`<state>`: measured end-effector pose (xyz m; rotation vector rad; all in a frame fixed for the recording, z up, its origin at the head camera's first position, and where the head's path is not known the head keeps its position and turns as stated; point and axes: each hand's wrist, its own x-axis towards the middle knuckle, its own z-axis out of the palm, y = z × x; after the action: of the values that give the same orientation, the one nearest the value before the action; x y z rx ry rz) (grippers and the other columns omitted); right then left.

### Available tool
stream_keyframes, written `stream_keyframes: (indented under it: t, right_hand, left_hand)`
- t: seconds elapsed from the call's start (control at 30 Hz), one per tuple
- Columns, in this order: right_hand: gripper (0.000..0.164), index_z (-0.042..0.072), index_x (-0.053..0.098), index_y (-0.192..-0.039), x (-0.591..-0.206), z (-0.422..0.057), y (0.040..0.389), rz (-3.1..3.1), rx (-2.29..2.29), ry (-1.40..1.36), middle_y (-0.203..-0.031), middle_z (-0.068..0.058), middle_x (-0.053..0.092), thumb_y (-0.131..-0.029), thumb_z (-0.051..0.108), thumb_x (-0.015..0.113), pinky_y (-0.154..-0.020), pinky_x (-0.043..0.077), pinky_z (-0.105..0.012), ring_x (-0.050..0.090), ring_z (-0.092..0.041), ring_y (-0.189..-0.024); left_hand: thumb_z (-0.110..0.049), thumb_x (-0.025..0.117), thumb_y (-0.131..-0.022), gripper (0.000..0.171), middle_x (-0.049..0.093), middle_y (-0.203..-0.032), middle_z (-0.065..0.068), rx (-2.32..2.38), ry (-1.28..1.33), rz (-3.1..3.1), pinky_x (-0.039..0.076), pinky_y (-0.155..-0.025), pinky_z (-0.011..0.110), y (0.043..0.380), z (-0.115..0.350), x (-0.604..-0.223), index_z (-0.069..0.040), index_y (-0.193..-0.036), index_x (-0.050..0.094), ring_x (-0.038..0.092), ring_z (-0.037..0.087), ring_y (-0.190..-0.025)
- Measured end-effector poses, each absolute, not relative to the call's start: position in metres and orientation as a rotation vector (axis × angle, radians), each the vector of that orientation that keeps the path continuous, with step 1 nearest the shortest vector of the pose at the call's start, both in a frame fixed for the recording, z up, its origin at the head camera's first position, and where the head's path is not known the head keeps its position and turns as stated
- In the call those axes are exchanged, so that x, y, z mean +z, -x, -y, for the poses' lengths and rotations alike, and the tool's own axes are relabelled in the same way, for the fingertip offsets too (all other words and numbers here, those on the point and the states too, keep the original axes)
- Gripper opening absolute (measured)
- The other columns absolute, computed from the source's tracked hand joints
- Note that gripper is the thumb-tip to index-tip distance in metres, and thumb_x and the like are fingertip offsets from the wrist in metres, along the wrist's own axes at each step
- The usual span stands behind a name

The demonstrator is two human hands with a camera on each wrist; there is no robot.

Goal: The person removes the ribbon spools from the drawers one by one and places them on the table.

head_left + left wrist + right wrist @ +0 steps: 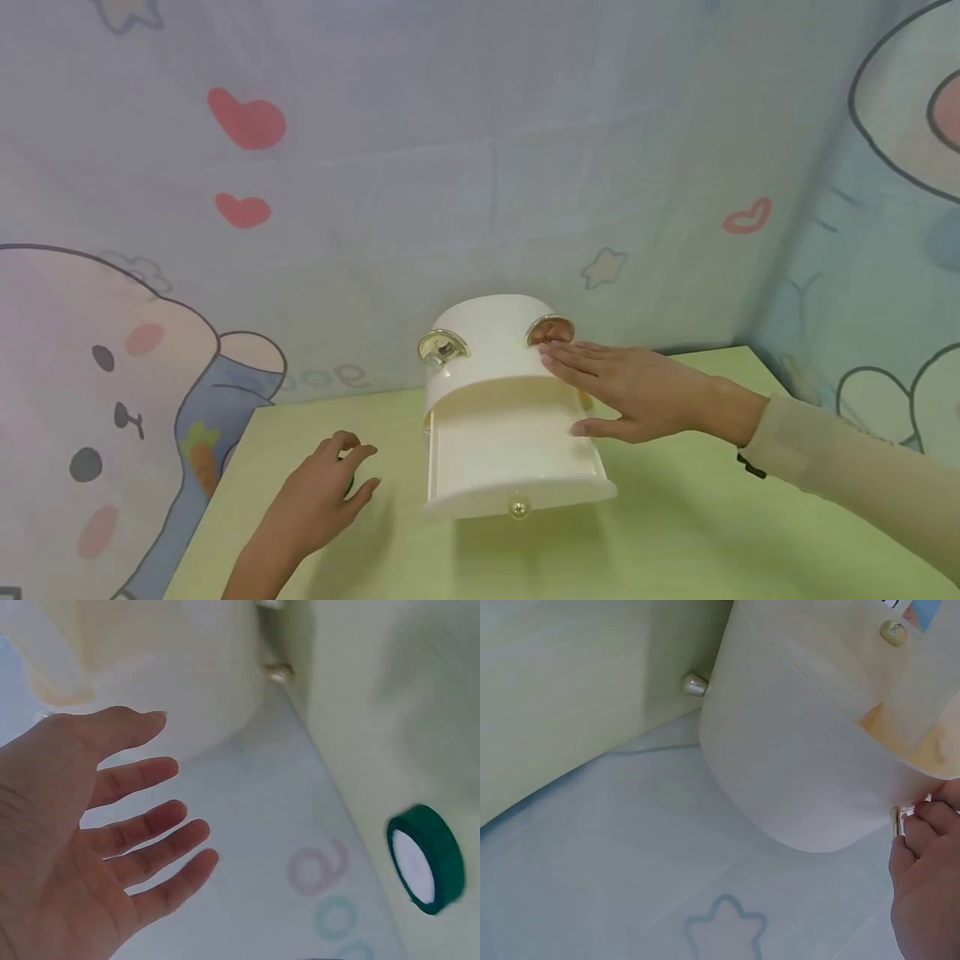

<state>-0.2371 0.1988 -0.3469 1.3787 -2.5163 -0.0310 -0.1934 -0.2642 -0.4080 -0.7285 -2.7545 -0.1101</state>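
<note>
A white rounded box (491, 333) with two shiny gold ear-like pieces stands on the table. Its drawer (510, 454) is pulled out toward me, with a small gold knob (519, 507) on the front. My right hand (637, 392) lies along the box's right side, its straight fingertips at the right gold piece (551, 327) and its thumb over the drawer's edge. To the left of the box, my left hand (318, 496) hovers with relaxed, spread fingers and holds nothing. A green roll of tape (442, 859) stands near it in the left wrist view, mostly hidden behind that hand in the head view.
The box stands on a pale green table (675, 517), close to its back edge. Behind it hangs a printed cloth (420, 200) with hearts, stars and cartoon animals. Small gold feet (695, 685) stick out under the box.
</note>
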Motion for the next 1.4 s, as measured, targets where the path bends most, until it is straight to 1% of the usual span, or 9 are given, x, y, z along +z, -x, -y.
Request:
stream_keyframes:
  t: [0.2,0.33,0.43,0.5,0.57,0.97,1.1,1.23,1.4]
  right_hand:
    - [0.084,0.004,0.028,-0.165,-0.346,-0.199,0.235,2.507,-0.017,-1.38,-0.173,-0.012,0.03,-0.105,0.058,0.052,-0.123,0.041,-0.045,0.036,-0.03,-0.158]
    - [0.084,0.003,0.027,-0.165,-0.345,-0.198,0.235,2.501,-0.023,-1.391,-0.173,-0.012,0.029,-0.105,0.058,0.052,-0.124,0.04,-0.045,0.036,-0.031,-0.158]
    - [0.085,0.004,0.027,-0.166,-0.345,-0.198,0.235,2.498,-0.024,-1.394,-0.174,-0.012,0.029,-0.105,0.058,0.052,-0.124,0.039,-0.045,0.035,-0.03,-0.159]
    - [0.085,0.005,0.026,-0.166,-0.345,-0.198,0.235,2.501,-0.021,-1.393,-0.174,-0.011,0.028,-0.105,0.058,0.052,-0.124,0.039,-0.045,0.035,-0.03,-0.159]
    - [0.085,0.005,0.026,-0.166,-0.344,-0.198,0.235,2.503,-0.016,-1.392,-0.174,-0.011,0.028,-0.105,0.058,0.052,-0.124,0.039,-0.045,0.035,-0.03,-0.159]
    - [0.086,0.007,0.026,-0.166,-0.347,-0.198,0.236,2.495,0.021,-1.382,-0.174,-0.01,0.03,-0.103,0.057,0.056,-0.122,0.043,-0.045,0.038,-0.029,-0.158]
    - [0.087,0.008,0.025,-0.167,-0.349,-0.198,0.236,2.489,0.024,-1.381,-0.175,-0.01,0.027,-0.103,0.057,0.058,-0.122,0.042,-0.044,0.037,-0.027,-0.158]
    - [0.087,0.007,0.025,-0.167,-0.349,-0.197,0.236,2.474,0.03,-1.384,-0.174,-0.011,0.027,-0.103,0.056,0.058,-0.122,0.042,-0.044,0.037,-0.028,-0.158]
    - [0.086,0.006,0.026,-0.166,-0.35,-0.197,0.235,2.467,0.039,-1.391,-0.174,-0.011,0.028,-0.103,0.054,0.059,-0.122,0.042,-0.044,0.037,-0.028,-0.158]
  left_hand:
    - [-0.02,0.088,-0.083,0.034,0.065,-0.113,0.008,-0.08,0.824,2.525,0.051,-0.067,0.031,0.168,0.245,-0.392,-0.013,-0.113,0.072,0.06,0.015,-0.083]
    - [-0.016,0.086,-0.083,0.033,0.063,-0.107,0.005,-0.119,0.874,2.424,0.049,-0.065,0.026,0.152,0.235,-0.382,-0.011,-0.112,0.072,0.057,0.012,-0.079]
    - [-0.027,0.067,-0.101,0.02,0.064,-0.104,0.005,-0.131,0.907,2.336,0.051,-0.065,0.028,0.142,0.226,-0.376,-0.01,-0.11,0.071,0.06,0.015,-0.079]
    - [-0.033,0.049,-0.108,0.032,0.065,-0.101,0.005,-0.122,0.921,2.264,0.051,-0.065,0.032,0.137,0.218,-0.372,-0.01,-0.108,0.072,0.062,0.017,-0.08]
    - [-0.036,0.034,-0.111,0.047,0.066,-0.097,0.004,-0.112,0.93,2.186,0.052,-0.065,0.035,0.133,0.209,-0.369,-0.01,-0.104,0.072,0.062,0.017,-0.079]
    - [-0.015,0.05,-0.099,0.025,0.066,-0.083,0.004,-0.1,1.064,1.794,0.049,-0.057,0.024,0.119,0.157,-0.38,-0.008,-0.095,0.073,0.056,0.017,-0.066]
    - [-0.012,0.052,-0.094,0.022,0.066,-0.083,0.004,-0.1,1.084,1.731,0.046,-0.056,0.022,0.117,0.143,-0.387,-0.008,-0.092,0.073,0.056,0.016,-0.066]
    - [-0.012,0.053,-0.092,0.022,0.068,-0.085,0.005,-0.045,1.097,1.695,0.051,-0.058,0.025,0.116,0.134,-0.394,-0.009,-0.093,0.074,0.061,0.019,-0.07]
    - [-0.012,0.052,-0.095,0.025,0.068,-0.086,0.006,0.027,1.13,1.657,0.05,-0.056,0.023,0.115,0.125,-0.396,-0.009,-0.099,0.075,0.059,0.018,-0.069]
